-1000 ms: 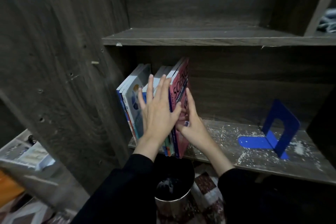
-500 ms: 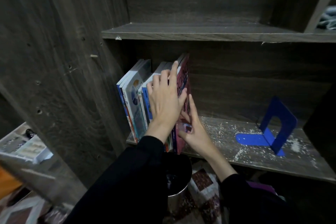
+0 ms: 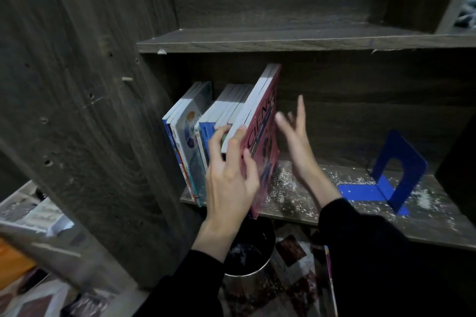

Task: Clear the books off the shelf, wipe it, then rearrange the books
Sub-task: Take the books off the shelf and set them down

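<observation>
Several thin books (image 3: pixel 190 136) stand upright at the left end of a dark wooden shelf (image 3: pixel 322 203) strewn with white crumbs. My left hand (image 3: pixel 229 175) grips the pink science book (image 3: pixel 265 131) and one or two books beside it, thumb on the pink cover and fingers curled round the spines. The gripped books tilt with their tops leaning right and their lower edge out past the shelf front. My right hand (image 3: pixel 298 141) hovers just right of the pink cover, fingers straight and spread, blurred, holding nothing.
A blue metal bookend (image 3: pixel 394 177) stands at the right end of the shelf. Above is another shelf board (image 3: pixel 296 40). A metal bin (image 3: pixel 247 262) with a dark liner sits on the patterned floor below. The cabinet's side panel (image 3: pixel 90 110) rises on the left.
My left hand has slid down from the book tops and closed round the pink book's spine, pulling it outward. My right hand has left the pink cover and lifted off to the right.
</observation>
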